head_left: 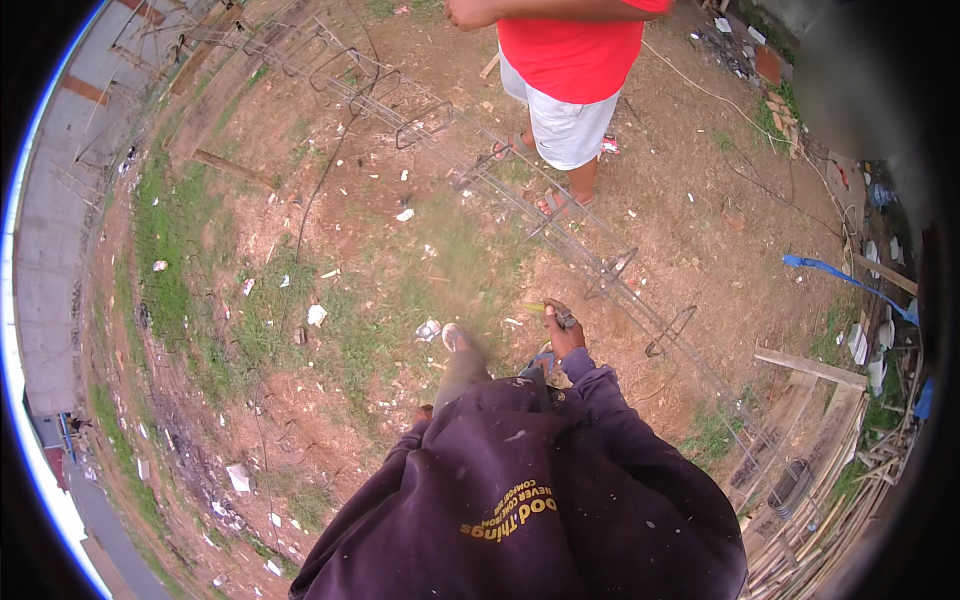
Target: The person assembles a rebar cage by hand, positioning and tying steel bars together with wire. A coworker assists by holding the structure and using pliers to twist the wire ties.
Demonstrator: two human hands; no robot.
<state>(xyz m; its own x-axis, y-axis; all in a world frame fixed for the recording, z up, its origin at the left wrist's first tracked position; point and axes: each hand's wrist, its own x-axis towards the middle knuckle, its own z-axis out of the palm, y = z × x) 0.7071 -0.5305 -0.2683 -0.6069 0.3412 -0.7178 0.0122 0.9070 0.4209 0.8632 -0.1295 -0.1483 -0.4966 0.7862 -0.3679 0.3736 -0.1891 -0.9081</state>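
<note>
Littered dirt ground [745, 255] spread around the rebar cage [612, 272]; near it, the right hand [567, 336] had fingers wrapped round a yellow-and-grey tool [566, 320], probably best gripped firmly. I couldn't tell the left hand's [424, 413] grip.

The small hand tool [566, 319] is sitting gripped, just off centre at three o'clock, yellow end poking toward nine, grey part facing four!

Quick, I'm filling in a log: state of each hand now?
Left hand: barely visible, can't tell.
Right hand: closed, holding a small grey-and-yellow tool.
</note>
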